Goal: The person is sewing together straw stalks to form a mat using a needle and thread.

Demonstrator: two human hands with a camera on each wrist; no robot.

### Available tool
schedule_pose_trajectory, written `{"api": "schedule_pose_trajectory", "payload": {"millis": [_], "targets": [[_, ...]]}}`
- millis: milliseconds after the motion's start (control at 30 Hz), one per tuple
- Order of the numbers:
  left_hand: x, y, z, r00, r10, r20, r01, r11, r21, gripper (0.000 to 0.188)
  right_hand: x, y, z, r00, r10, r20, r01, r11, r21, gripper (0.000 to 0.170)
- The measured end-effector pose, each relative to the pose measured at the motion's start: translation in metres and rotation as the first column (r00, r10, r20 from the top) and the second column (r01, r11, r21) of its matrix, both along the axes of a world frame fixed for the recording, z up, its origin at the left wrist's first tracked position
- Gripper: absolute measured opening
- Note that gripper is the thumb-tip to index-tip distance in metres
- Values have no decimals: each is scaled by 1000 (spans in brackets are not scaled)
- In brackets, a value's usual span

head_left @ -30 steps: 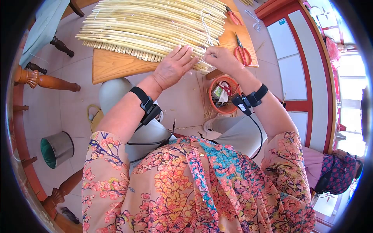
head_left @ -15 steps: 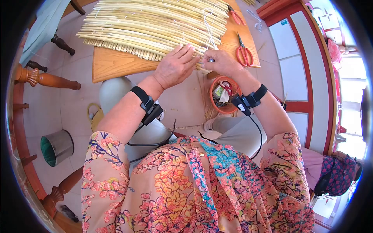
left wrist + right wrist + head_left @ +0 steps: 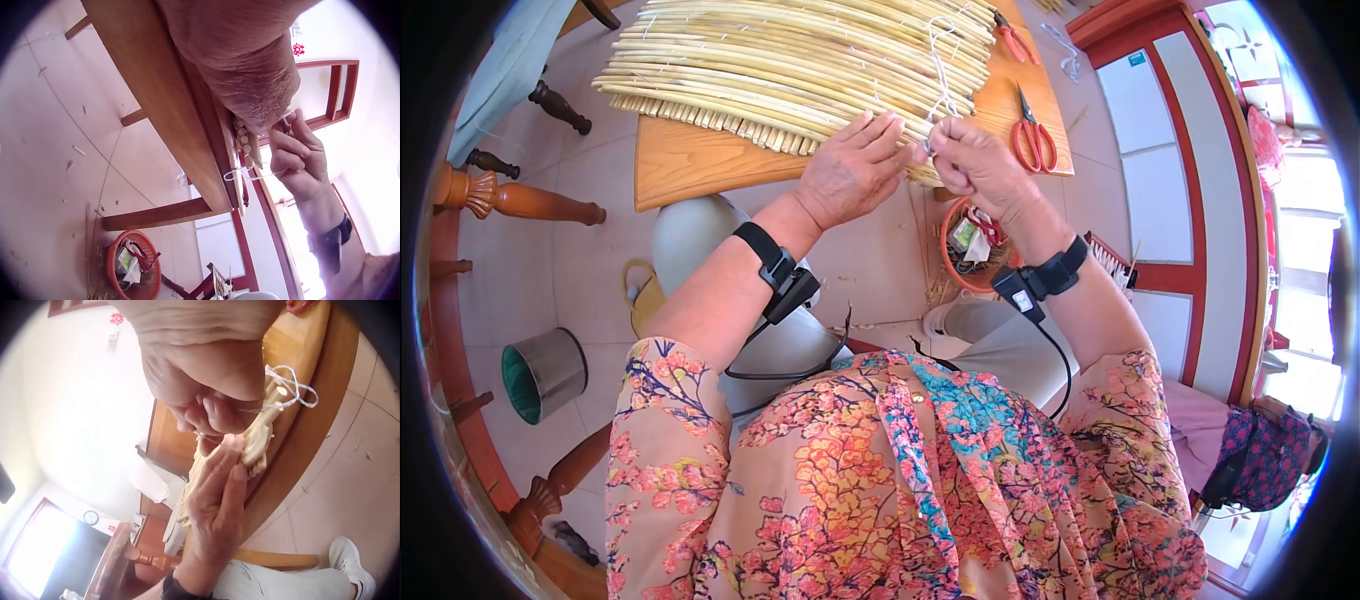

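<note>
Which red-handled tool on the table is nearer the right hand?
The scissors, with looped handles and dark blades, lie nearer the right hand; the pliers, with unlooped handles, lie farther off.

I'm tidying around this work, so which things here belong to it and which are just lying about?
Belongs to the job:
Sticks, under the left hand
White string, in the right hand
Table
Probably scissors and pliers

Seemingly just lying about:
Metal bin
Yellow bag
Patterned bag
</note>
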State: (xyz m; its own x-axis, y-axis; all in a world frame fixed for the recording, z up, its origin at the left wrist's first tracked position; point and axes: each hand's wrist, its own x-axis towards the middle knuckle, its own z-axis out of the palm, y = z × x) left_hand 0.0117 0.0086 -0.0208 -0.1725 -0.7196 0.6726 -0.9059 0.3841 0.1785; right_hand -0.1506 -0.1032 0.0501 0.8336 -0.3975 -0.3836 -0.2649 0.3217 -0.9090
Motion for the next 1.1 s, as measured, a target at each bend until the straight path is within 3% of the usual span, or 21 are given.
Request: {"api": "schedule_pose_trajectory", "payload": {"millis": [100,300,500,700,900,1000,1100], "targets": [[0,0,3,1000,-6,-15,7,1000,4,31,6,17,-7,984,-177,-3,176,980,-92,10],[0,-1,0,1000,-2,31,3,999,-36,29,18,28,7,968,-252,-21,239,940,-242,13],[-1,1,2,1000,10,7,-9,1000,-26,23,19,25,3,982,-191,-9,176,922,-343,12],[0,1,2,999,8,52,-6,1000,-20,30,19,28,7,978,-210,17,200,903,-379,14],[-2,2,7,999,10,31,-9,1000,-23,25,20,25,11,971,-241,5,233,933,-276,13],[-1,0,3,1000,15,24,-14,1000,-22,26,19,22,6,978,-205,-37,175,905,-387,13],[-1,-1,0,1000,12,22,-12,1000,-25,27,18,18,2,982,-190,-13,173,916,-361,16]]}}
